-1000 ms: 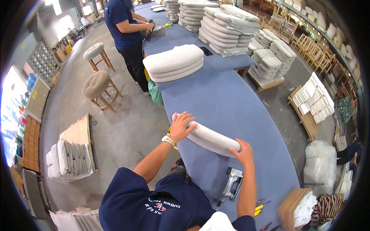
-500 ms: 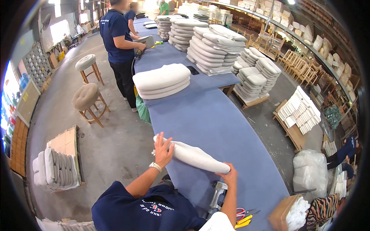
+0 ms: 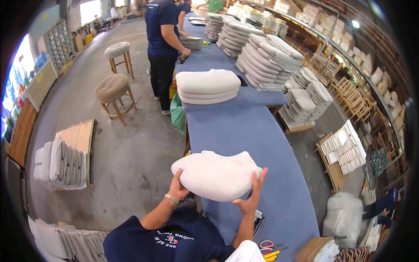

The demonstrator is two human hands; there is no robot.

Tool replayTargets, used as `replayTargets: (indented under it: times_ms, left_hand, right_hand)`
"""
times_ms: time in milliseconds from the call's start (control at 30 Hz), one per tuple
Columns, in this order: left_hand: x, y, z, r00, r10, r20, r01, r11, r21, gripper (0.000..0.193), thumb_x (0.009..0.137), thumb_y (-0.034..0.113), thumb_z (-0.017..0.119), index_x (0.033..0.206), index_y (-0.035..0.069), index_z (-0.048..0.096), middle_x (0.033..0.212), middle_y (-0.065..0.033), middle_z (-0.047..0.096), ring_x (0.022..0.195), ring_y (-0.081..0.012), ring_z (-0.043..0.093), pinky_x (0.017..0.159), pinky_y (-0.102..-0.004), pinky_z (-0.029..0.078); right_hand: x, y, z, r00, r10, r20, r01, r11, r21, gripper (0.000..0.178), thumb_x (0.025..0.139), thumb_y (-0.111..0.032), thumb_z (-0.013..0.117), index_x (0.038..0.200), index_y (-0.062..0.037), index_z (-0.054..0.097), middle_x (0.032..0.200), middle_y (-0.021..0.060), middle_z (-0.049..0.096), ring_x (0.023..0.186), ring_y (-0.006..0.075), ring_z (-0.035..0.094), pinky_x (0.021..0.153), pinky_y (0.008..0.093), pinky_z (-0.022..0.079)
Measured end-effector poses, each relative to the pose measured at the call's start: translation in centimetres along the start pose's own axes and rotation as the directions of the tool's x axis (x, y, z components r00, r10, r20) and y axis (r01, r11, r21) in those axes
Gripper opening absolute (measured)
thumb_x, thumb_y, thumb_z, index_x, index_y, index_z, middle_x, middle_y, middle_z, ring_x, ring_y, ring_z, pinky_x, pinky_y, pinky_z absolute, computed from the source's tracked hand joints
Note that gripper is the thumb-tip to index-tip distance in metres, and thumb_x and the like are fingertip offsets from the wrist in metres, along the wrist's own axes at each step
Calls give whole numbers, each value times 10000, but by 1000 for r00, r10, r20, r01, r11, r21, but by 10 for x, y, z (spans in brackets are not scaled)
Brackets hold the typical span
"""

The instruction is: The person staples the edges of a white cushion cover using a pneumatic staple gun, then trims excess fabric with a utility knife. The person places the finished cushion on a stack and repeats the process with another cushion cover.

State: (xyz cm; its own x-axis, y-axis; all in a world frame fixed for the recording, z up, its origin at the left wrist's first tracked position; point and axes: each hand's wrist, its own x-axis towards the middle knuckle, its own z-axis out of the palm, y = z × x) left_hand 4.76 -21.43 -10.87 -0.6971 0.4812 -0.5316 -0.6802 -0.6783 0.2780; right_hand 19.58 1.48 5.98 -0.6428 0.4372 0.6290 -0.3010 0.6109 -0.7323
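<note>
L hand point(image 3: 178, 190) pinches one end, R hand point(image 3: 252, 194) spread vs. the other, of an off-white curved fabric cushion point(image 3: 216, 177) held over left edge of long blue-topped table point(image 3: 244, 126); step's prob. checking, next move needs steady support.

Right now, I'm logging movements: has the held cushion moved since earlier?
Yes: the cushion has shifted left relative to the blue table, its broad face now toward the camera.

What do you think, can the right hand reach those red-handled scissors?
Probably yes: the red-handled scissors lie in plain view on the blue table, though the right hand would first need to leave the pale cushion.
</note>
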Motion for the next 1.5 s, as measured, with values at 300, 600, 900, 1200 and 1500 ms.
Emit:
replayTargets:
  times_ms: [300,600,900,1200,1500]
  left_hand:
    - [26,-39,-57,997,-66,-45,65,998,-24,761,920,510,732,1527,140,460,1517,-136,544,1376,-365,514,1171,-616,347]
    - [-104,47,-81,941,146,304,-82,973,-215,954,925,781,517,1597,122,360,1603,-107,453,1465,-328,433,1190,-549,359]
    - [-277,107,-236,870,380,-313,-315,919,239,668,928,602,706,1295,47,652,1148,-41,717,963,-159,681,820,-329,548]
    - [-486,48,-334,453,587,-671,-762,645,50,769,912,615,717,1401,36,583,1317,-89,670,1150,-182,648,990,-377,522]
    - [-651,4,-339,101,730,-676,-836,430,340,702,997,560,627,1356,-43,606,1297,-128,685,1142,-189,659,974,-318,525]
  right_hand:
    - [-107,44,-18,466,884,22,-808,415,417,677,917,-183,761,1495,-12,452,1414,175,571,1253,310,589,1059,454,484]
    - [-96,-20,-32,740,663,113,-647,655,391,668,851,-198,839,1401,2,517,1287,157,641,1129,280,654,984,420,540]
    - [-110,-30,83,362,663,655,-904,420,74,644,1069,-422,530,1469,78,461,1394,245,588,1189,357,645,969,459,561]
    - [-160,-118,323,187,212,959,-390,912,-125,587,1036,-352,614,1439,60,504,1328,210,626,1101,296,637,954,422,529]
    - [-234,-303,479,-196,-273,942,-517,845,137,598,1020,-316,643,1506,-21,456,1374,172,597,1221,280,587,1011,413,492]
